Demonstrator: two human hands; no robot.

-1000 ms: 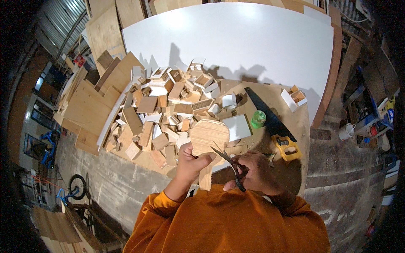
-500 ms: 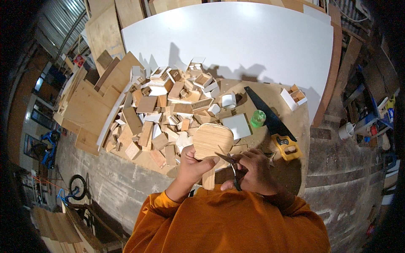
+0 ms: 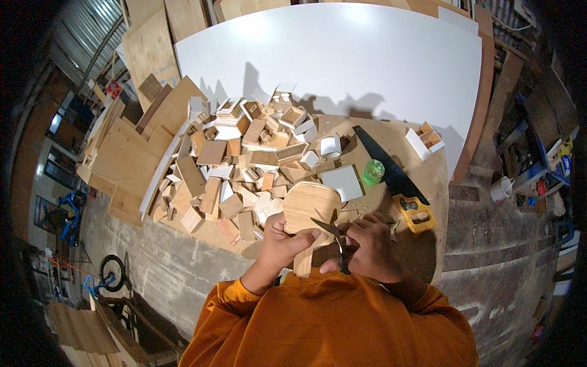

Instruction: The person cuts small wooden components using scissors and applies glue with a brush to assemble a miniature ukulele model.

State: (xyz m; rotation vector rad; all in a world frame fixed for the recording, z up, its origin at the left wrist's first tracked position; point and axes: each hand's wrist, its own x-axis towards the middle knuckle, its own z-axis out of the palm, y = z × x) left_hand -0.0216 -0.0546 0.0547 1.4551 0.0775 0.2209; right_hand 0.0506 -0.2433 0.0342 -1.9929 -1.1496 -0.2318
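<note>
My left hand (image 3: pixel 286 240) grips a paddle-shaped piece (image 3: pixel 310 205) with a rounded, light wood-grain face and a short handle (image 3: pixel 302 262) pointing down toward me. The thumb presses on the face near the handle. In my right hand (image 3: pixel 367 244) is a pair of scissors (image 3: pixel 328 227), held with the fingers around its dark handles. One blade lies over the lower right part of the paddle's face, pointing up and left. Whether the blades touch the paddle, I cannot tell.
Wood offcuts and small box pieces (image 3: pixel 212 153) pile up left of centre on the workbench (image 3: pixel 391 144). To the right lie a handsaw (image 3: pixel 385 156) with a yellow handle (image 3: pixel 416 214), a green bottle (image 3: pixel 373 172) and a small open box (image 3: pixel 425 140). A white board (image 3: pixel 342 55) stands behind.
The paddle has shifted slightly right and tilted a little. My right hand and the scissors have moved only slightly, and both hands keep their hold.
</note>
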